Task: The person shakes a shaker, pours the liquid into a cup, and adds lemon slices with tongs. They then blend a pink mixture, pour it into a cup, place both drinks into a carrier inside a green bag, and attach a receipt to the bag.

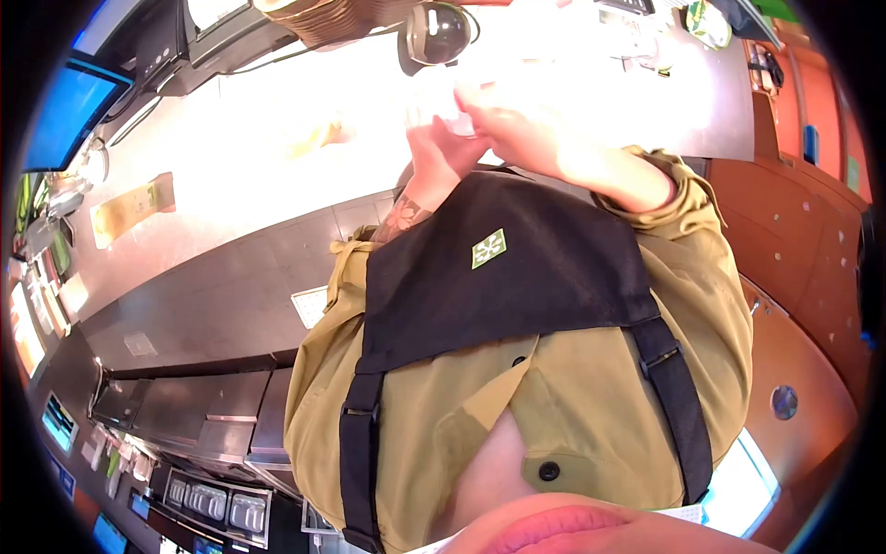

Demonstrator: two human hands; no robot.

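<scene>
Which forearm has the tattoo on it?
The left forearm, marked with a flower tattoo; the right forearm shows plain skin up to its olive cuff.

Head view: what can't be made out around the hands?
Whatever the left hand and right hand hold: head view, washed out by glare off the counter.
Either hand's grip: same glare.
Blue screen content: head view, cut by the fisheye edge, too small.

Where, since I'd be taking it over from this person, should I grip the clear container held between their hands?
Grip the clear container at its exposed far end, coming from the counter side: the left hand and right hand cover its near part. Glare hides its exact shape, so this is tentative.
</scene>
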